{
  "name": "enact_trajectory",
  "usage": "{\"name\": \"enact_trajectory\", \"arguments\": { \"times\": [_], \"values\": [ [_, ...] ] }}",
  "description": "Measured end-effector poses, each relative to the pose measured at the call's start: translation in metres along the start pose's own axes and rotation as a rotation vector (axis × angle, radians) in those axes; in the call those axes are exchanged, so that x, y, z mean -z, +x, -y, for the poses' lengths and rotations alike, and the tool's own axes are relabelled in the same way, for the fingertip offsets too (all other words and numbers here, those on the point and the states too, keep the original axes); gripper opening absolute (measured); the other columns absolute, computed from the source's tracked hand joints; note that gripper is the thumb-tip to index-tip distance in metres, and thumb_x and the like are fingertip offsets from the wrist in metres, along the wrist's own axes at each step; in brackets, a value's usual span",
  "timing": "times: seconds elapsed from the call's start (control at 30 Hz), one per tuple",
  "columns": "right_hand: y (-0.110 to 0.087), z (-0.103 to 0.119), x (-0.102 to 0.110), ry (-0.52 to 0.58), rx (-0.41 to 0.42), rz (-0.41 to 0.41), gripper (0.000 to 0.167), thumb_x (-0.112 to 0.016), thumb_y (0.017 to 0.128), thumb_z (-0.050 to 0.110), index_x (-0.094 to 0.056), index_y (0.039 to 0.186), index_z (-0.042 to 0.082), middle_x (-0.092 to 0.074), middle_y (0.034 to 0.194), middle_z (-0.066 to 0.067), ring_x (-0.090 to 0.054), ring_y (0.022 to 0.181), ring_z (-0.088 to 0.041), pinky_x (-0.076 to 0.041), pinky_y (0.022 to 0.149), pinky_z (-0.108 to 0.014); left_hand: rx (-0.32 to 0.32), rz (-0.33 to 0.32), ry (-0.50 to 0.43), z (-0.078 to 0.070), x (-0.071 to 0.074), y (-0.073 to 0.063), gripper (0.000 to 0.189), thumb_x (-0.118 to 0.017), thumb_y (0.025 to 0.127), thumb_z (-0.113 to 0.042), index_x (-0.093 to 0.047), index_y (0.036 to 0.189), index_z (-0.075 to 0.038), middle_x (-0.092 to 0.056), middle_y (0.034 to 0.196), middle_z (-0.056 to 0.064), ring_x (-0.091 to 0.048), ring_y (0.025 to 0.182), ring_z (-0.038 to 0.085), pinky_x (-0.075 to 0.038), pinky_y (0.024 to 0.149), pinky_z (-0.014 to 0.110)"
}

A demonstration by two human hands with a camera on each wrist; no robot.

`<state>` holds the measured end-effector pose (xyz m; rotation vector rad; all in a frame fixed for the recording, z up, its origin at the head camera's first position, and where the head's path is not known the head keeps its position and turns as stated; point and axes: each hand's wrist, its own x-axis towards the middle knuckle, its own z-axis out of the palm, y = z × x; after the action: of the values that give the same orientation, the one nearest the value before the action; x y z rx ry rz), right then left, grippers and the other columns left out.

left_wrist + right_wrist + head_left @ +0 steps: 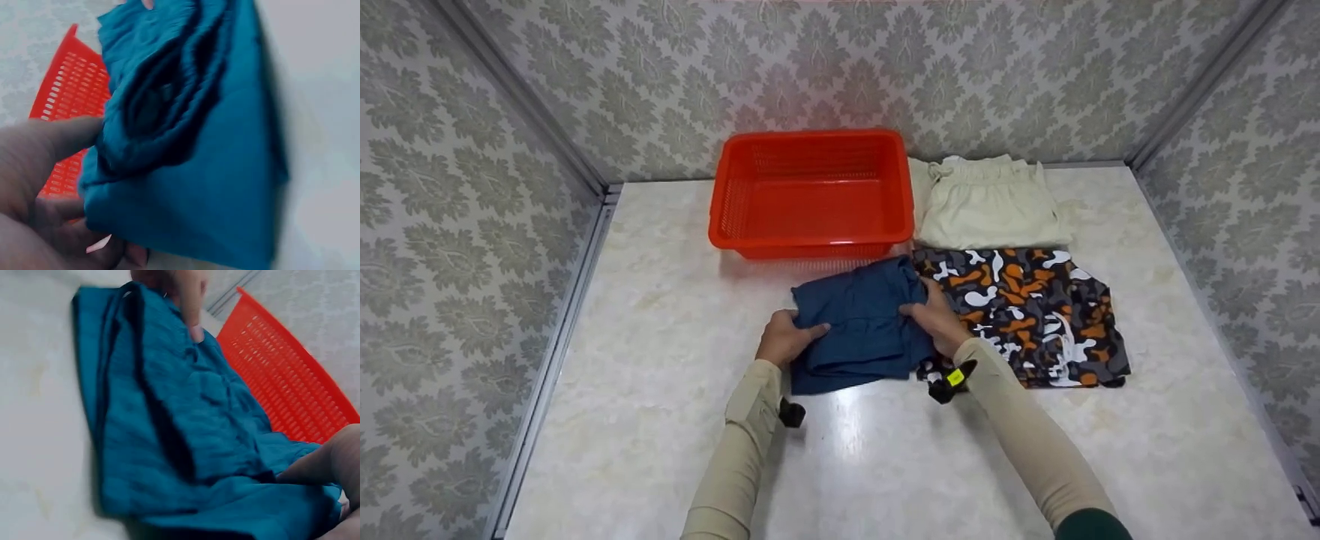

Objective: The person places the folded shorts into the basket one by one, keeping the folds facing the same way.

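Note:
A folded blue garment [855,330] is held between both hands in front of the basket, its layers showing at the near edge. My left hand [789,337] grips its left side, thumb on top and fingers underneath, as the left wrist view also shows. At the opposite side my right hand [936,315] pinches the edge with the thumb over the cloth. In the right wrist view the folded cloth [169,416] sags a little between the hands. The kind of garment is not plain from these views.
Behind the garment stands a red perforated plastic basket [810,247] with nothing in it. To its right lie folded cream elastic-waist pants [990,202]. Nearer, a folded black, orange and white patterned garment [1020,315] lies partly beneath the right hand. Patterned walls enclose the table [645,420].

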<state>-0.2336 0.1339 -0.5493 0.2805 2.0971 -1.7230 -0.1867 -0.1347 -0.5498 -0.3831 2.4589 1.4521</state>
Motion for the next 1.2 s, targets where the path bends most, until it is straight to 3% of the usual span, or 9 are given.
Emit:
{"name": "enact_trajectory", "arguments": {
  "times": [0.1, 0.23, 0.37, 0.5, 0.67, 0.87, 1.03, 1.2],
  "values": [
    [0.001, 0.002, 0.002, 0.037, -0.054, 0.008, 0.092, -0.072, 0.092, 0.016, -0.013, 0.163, 0.011, -0.012, 0.168, -0.012, -0.015, 0.152, -0.03, -0.018, 0.122, -0.045, -0.074, 0.078, -0.073, 0.0, 0.0, 0.004, 0.076, -0.074, 0.092, -0.025, -0.039, 0.152, 0.005, -0.041, 0.155, 0.021, -0.037, 0.145, 0.034, -0.03, 0.118, 0.05],
    [0.004, -0.001, 0.002, -0.026, -0.027, 0.007, 0.096, -0.072, 0.09, 0.007, -0.009, 0.163, 0.006, -0.006, 0.169, -0.013, -0.007, 0.154, -0.03, -0.015, 0.123, -0.045, -0.167, 0.152, -0.129, 0.005, 0.0, 0.004, 0.069, -0.066, 0.097, -0.017, -0.034, 0.158, -0.007, -0.036, 0.16, 0.012, -0.028, 0.15, 0.029, -0.022, 0.121, 0.049],
    [0.0, -0.004, 0.004, -0.057, 0.028, 0.006, 0.088, -0.067, 0.089, -0.002, -0.019, 0.162, 0.005, -0.014, 0.168, -0.013, -0.011, 0.154, -0.031, -0.017, 0.123, -0.046, -0.228, 0.169, -0.168, 0.008, 0.0, 0.001, 0.061, -0.057, 0.1, -0.005, -0.037, 0.157, -0.012, -0.037, 0.16, 0.01, -0.027, 0.15, 0.028, -0.021, 0.121, 0.048],
    [-0.006, 0.004, 0.009, -0.002, 0.098, 0.028, 0.082, -0.067, 0.088, -0.004, -0.028, 0.16, 0.008, -0.024, 0.164, -0.014, -0.018, 0.152, -0.031, -0.02, 0.122, -0.047, -0.286, 0.147, -0.235, 0.001, 0.004, -0.004, 0.06, -0.053, 0.1, 0.002, -0.039, 0.157, -0.011, -0.037, 0.16, 0.01, -0.027, 0.15, 0.028, -0.02, 0.122, 0.047],
    [-0.014, 0.03, 0.017, 0.075, 0.169, 0.056, 0.084, -0.067, 0.089, -0.004, -0.024, 0.161, 0.008, -0.027, 0.163, -0.014, -0.025, 0.148, -0.03, -0.024, 0.12, -0.044, -0.347, 0.115, -0.284, -0.021, 0.019, -0.008, 0.06, -0.052, 0.1, 0.002, -0.037, 0.157, -0.011, -0.035, 0.161, 0.008, -0.025, 0.151, 0.025, -0.019, 0.122, 0.044],
    [-0.019, 0.066, 0.021, 0.155, 0.256, 0.151, 0.079, -0.067, 0.086, -0.011, -0.036, 0.157, 0.005, -0.042, 0.155, -0.015, -0.039, 0.141, -0.029, -0.032, 0.117, -0.041, -0.444, 0.119, -0.267, -0.055, 0.045, -0.013, 0.062, -0.05, 0.099, 0.007, -0.047, 0.154, -0.023, -0.042, 0.157, -0.001, -0.032, 0.147, 0.016, -0.021, 0.122, 0.043],
    [-0.03, 0.087, 0.024, 0.222, 0.236, 0.219, 0.078, -0.067, 0.085, -0.013, -0.039, 0.155, 0.006, -0.045, 0.153, -0.014, -0.043, 0.139, -0.027, -0.035, 0.115, -0.04, -0.492, 0.14, -0.294, -0.075, 0.065, -0.021, 0.062, -0.051, 0.099, 0.007, -0.049, 0.151, -0.026, -0.046, 0.154, -0.005, -0.036, 0.144, 0.012, -0.023, 0.121, 0.04],
    [-0.026, 0.11, 0.031, 0.274, 0.233, 0.214, 0.081, -0.066, 0.087, -0.013, -0.036, 0.158, 0.012, -0.046, 0.152, -0.017, -0.049, 0.135, -0.031, -0.043, 0.109, -0.043, -0.53, 0.117, -0.316, -0.094, 0.079, -0.014, 0.068, -0.054, 0.101, 0.002, -0.038, 0.157, -0.033, -0.031, 0.162, -0.009, -0.025, 0.149, 0.01, -0.018, 0.123, 0.042]
  ]
}}
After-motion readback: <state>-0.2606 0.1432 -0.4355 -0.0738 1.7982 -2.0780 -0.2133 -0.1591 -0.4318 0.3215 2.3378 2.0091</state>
